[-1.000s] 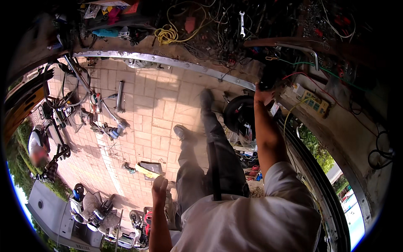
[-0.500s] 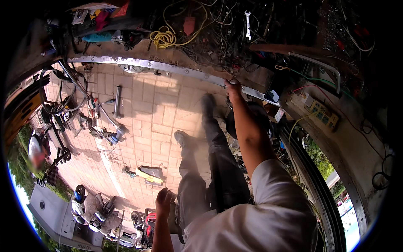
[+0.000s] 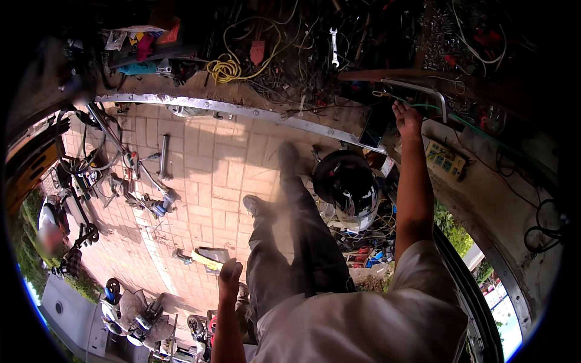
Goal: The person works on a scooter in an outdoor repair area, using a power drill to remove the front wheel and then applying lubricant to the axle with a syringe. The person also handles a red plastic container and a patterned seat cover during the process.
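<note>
My right hand [image 3: 408, 120] reaches over the right part of the workbench, its fingers stretched beside a green cord [image 3: 426, 106] with a yellow loop at its end. I see nothing held in it, though the fingertips partly overlap the cord. A dark, flat, phone-like slab [image 3: 375, 126] lies just left of that hand, by the bench's metal edge strip [image 3: 266, 114]. Low in the head view, my left hand [image 3: 229, 277] hangs beside my leg over the paved floor. Its fingers are loosely bent and apart, with nothing visible in them.
An open-end wrench [image 3: 334, 48], a coiled yellow cord [image 3: 224, 69] and tangled wires crowd the bench. A yellow socket box [image 3: 445, 161] sits at right. Below the bench stands a glossy black helmet-like thing [image 3: 357, 187]. Metal tube [image 3: 164, 156] and tools lie on the floor; scooters [image 3: 136, 311] stand beyond.
My right hand has left the bench's metal edge and moved right, to the green cord. The helmet-like thing shows more fully now. My left hand stays low beside my leg.
</note>
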`<state>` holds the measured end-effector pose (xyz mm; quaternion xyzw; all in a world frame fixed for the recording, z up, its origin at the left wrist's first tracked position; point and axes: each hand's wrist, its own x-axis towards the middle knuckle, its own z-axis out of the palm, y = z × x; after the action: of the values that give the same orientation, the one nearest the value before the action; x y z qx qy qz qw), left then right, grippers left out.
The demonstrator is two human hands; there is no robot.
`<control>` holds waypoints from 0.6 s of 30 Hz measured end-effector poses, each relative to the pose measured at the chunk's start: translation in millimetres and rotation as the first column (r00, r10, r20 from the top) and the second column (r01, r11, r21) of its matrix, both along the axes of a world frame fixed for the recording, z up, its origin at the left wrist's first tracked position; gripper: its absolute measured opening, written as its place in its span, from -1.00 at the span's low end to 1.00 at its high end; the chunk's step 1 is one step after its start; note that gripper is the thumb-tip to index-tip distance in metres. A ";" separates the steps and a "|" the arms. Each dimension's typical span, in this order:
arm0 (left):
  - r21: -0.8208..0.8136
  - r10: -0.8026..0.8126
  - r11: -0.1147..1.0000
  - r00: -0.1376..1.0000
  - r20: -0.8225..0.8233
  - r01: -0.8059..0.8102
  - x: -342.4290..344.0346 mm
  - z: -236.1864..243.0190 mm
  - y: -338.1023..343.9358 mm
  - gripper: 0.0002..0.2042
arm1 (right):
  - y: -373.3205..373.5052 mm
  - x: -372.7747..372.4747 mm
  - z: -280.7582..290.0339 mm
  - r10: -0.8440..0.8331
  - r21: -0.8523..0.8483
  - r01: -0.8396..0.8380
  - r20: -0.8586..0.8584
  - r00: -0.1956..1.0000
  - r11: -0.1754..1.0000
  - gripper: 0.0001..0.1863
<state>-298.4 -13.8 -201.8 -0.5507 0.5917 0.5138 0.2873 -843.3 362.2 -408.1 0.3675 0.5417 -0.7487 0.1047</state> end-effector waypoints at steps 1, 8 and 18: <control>0.007 0.009 1.000 1.000 0.005 -0.009 -1.4 1.2 0.4 -0.55 | 12.6 -14.4 -3.3 -0.123 0.000 0.123 -0.029 0.992 0.992 -0.79; 0.045 0.053 0.998 0.999 0.006 -0.053 3.7 9.8 -0.6 -0.57 | 149.0 -75.2 -67.1 -0.427 -0.099 0.416 -0.153 0.891 0.904 -0.57; -0.175 -0.096 0.982 0.986 -0.134 0.072 10.7 8.1 4.2 -0.66 | 166.7 -101.6 -33.9 -0.403 -0.196 0.431 0.166 0.900 0.881 -0.58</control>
<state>-287.7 -9.6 -193.7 -0.5095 0.6750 0.4870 0.2182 -944.9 528.9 -441.9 0.5055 0.3529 -0.7872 0.0148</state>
